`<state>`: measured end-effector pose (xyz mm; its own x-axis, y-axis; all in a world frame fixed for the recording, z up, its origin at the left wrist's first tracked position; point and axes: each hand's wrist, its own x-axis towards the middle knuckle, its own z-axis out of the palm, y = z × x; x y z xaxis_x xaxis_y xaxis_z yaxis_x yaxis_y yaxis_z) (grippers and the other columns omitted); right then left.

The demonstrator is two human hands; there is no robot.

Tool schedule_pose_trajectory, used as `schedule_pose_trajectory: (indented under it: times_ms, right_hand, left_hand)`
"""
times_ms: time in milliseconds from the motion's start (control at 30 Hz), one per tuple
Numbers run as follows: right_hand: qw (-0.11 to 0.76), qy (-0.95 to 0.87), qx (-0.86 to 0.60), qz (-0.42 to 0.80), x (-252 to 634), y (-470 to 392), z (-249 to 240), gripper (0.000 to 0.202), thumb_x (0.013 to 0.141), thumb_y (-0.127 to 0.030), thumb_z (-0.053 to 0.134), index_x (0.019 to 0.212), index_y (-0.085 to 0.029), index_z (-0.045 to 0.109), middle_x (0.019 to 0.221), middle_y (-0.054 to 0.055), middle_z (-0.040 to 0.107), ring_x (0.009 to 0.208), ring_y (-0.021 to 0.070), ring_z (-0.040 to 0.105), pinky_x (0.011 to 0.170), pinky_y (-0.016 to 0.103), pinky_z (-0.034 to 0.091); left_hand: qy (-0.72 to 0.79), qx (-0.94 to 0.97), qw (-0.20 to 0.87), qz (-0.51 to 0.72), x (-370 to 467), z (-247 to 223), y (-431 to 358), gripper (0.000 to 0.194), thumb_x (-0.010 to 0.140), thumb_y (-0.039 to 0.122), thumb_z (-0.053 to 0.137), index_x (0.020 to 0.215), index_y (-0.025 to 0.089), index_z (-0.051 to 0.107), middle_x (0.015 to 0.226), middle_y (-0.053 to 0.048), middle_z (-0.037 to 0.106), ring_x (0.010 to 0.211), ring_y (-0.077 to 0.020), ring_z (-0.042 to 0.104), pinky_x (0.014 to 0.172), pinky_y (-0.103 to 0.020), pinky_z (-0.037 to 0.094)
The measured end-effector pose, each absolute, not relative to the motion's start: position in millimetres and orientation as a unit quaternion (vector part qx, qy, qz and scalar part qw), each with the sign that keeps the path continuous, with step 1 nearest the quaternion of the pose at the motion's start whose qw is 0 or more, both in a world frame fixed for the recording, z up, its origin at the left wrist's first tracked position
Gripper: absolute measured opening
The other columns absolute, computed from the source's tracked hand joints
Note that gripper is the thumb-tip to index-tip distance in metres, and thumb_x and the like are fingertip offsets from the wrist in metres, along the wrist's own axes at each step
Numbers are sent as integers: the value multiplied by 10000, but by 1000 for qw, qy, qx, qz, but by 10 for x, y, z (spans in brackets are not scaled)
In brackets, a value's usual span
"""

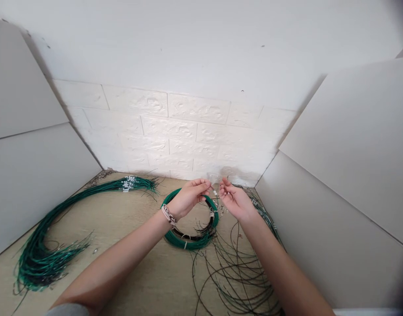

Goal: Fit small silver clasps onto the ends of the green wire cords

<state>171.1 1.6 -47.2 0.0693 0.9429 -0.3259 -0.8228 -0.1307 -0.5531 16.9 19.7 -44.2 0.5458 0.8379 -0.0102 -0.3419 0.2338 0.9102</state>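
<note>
My left hand (190, 196), a bracelet on its wrist, is closed in a pinch over the far side of a coiled ring of green and black wire (170, 239). A small white piece (215, 192) hangs just past its fingertips, seemingly on a thin strand. My right hand (235, 199) faces it a short gap away, fingers curled and fingertips close together. Whatever those fingers hold is too small to make out. White ties bind the wire ring, which lies flat on the table.
At the left lies a long curved bundle of green wires (53, 219) with white tags (128, 183) near its far end. Loose dark wires (234, 272) spread below my right forearm. Grey panels (33, 162) flank both sides, and a white brick-patterned wall (181, 127) stands behind.
</note>
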Motion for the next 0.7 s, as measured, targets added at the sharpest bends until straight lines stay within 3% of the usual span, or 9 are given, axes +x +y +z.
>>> schedule_pose_trajectory:
  times_ms: [167,367,533,700]
  right_hand:
    - [656,-102,-318,677,1659,14,-483,205,785,27,410,841,-135,522,733,34,585,629,54,582,567,120,521]
    - [636,-147,-289,701,1630,19,-572,37,804,-137,518,768,-146,523,575,-27,516,440,27,471,384,97,417]
    - [619,-198,-316,691,1591,-5,-636,124,800,-289,536,801,-171,498,448,-97,369,311,20,268,281,123,241]
    - [629,-324,-400,583,1520,-49,-614,332,680,-442,632,837,-190,484,403,-125,310,290,15,181,279,135,133]
  left_hand:
    - [263,463,749,394,170,-440,198,238,669,297,686,764,109,575,729,-8,559,602,-43,492,520,-158,355]
    - [243,418,787,384,169,-418,187,166,693,226,668,781,110,587,813,-42,619,716,-92,574,621,-190,421]
    - [245,420,789,375,176,-450,200,141,705,216,654,766,98,607,763,-33,616,647,-72,560,616,-191,420]
    - [256,453,772,364,206,-507,187,173,700,236,652,799,95,637,782,-54,622,654,-72,540,636,-195,406]
